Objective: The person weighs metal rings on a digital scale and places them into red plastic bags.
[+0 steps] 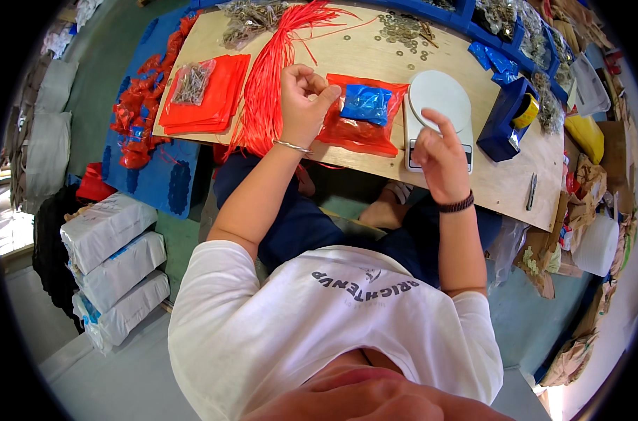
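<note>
A red plastic bag [371,137] lies flat at the table's front edge, with a small blue plastic packet [366,104] on it. At the bag's left edge is my left hand [308,104], its fingers curled in and the thumb bent toward them. Whatever sits between those fingertips, if anything, is too small to make out. My right hand [442,156] hovers over the front of a white kitchen scale [440,97], index finger raised and fingers apart, holding nothing. Left of my left hand spreads a bundle of red plastic strands [266,91].
Red bags [224,91] are stacked at left, topped by a clear bag of metal parts [193,82]. Washers [403,31] lie scattered at the back. A blue tape dispenser [507,121] and a dark pen-like tool [532,191] are at right. White wrapped packages [115,235] stand on the floor.
</note>
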